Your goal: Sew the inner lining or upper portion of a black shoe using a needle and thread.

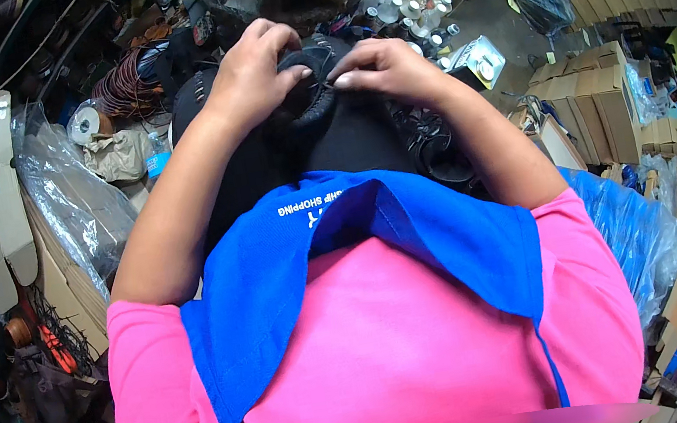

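Observation:
A black, rounded, hollow piece (312, 109) with a thick rim rests at my lap, between my dark-clad legs. It may be part of a shoe, but its kind is not certain. My left hand (255, 74) grips its upper left edge, thumb on the near side and fingers curled over the far side. On the opposite edge, my right hand (389, 71) pinches thumb and forefinger together. A thin dark line, like thread, shows by those fingertips; what they hold is too small to name. A blue apron (261, 224) covers my upper lap.
Flattened cardboard (1, 203) and clear plastic sheeting (80, 199) stand at my left. Coiled brown cord (128, 87) and a spool (87, 124) lie beyond. Several white bottles (418, 13) and an open white container (479, 63) are at the far right, with cardboard boxes (595, 100) nearer.

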`<state>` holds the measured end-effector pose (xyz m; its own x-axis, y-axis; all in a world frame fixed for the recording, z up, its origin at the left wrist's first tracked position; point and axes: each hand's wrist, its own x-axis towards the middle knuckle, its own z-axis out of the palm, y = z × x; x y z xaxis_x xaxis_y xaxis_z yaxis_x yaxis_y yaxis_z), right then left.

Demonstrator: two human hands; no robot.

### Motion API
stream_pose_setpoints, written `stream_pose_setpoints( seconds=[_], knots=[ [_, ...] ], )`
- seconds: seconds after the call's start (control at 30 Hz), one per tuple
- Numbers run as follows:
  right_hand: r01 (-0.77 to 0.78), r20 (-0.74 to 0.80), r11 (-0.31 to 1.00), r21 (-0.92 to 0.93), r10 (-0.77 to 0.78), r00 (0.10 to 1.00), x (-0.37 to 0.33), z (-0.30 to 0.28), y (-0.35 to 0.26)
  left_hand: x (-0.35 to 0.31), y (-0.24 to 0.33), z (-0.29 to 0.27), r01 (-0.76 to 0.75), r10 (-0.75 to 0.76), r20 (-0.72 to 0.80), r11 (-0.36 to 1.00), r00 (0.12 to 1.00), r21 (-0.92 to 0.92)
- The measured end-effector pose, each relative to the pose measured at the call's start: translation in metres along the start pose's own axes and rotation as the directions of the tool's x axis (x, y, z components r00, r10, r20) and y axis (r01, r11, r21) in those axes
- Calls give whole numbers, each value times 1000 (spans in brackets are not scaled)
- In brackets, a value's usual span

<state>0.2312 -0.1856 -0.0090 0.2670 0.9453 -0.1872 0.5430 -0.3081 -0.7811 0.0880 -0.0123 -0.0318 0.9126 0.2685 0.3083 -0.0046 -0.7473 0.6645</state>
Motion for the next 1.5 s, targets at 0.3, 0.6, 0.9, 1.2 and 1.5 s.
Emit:
stream_pose_setpoints(
  seconds=[0.3,0.6,0.9,1.2,1.5],
  knots=[
    [246,-105,959,-142,-262,959,-12,15,41,-23,-17,-10,76,-22,330,985,944,-152],
    [280,-186,-225,933,366,912,9,19,48,-11,-11,-34,164,-447,219,-159,867,-974],
    [78,-74,-54,995,73,995,-34,17,71,-10,-63,-29,347,-529,384,-173,757,-922],
    [-194,-351,981,-11,177,919,-64,-52,77,-69,-45,-107,263,-216,-185,919,959,292],
    [-141,164,974,-175,170,972,44,-13,-10,-45,15,-2,3,-9,283,1000,959,22]
  ],
)
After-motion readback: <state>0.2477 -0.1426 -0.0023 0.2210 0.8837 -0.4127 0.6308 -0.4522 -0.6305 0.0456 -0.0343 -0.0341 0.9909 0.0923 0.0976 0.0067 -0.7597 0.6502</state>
